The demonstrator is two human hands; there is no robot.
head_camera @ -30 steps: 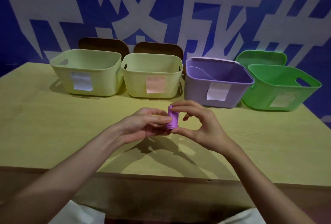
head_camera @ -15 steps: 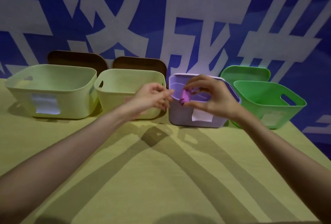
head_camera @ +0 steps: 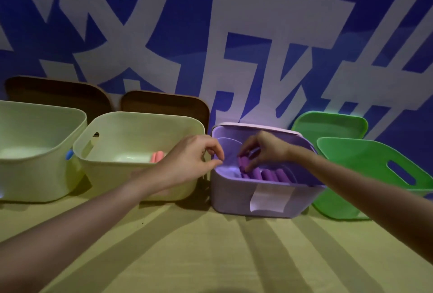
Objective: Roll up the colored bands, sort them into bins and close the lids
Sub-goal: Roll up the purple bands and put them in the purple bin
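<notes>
My right hand (head_camera: 264, 149) reaches down into the purple bin (head_camera: 234, 195) and pinches a rolled purple band (head_camera: 244, 162) between thumb and fingers. Several other purple rolls (head_camera: 269, 174) lie side by side on the bin's floor. My left hand (head_camera: 191, 159) hovers just left of the purple bin's rim, fingers loosely curled with thumb near the fingertips, holding nothing I can see. Rolled pink bands (head_camera: 157, 156) lie in the second pale bin (head_camera: 140, 138).
Four bins line the wall on the wooden table (head_camera: 187, 257): two pale yellow-green ones, with the first (head_camera: 35, 128) at the left, the purple one, and a tilted green bin (head_camera: 375, 161). Two brown lids (head_camera: 164, 105) and a green lid (head_camera: 328, 124) lean behind them.
Both hands moved forward from the table's middle to the bins. My left hand let go of the purple roll, and my right hand lowered it into the purple bin.
</notes>
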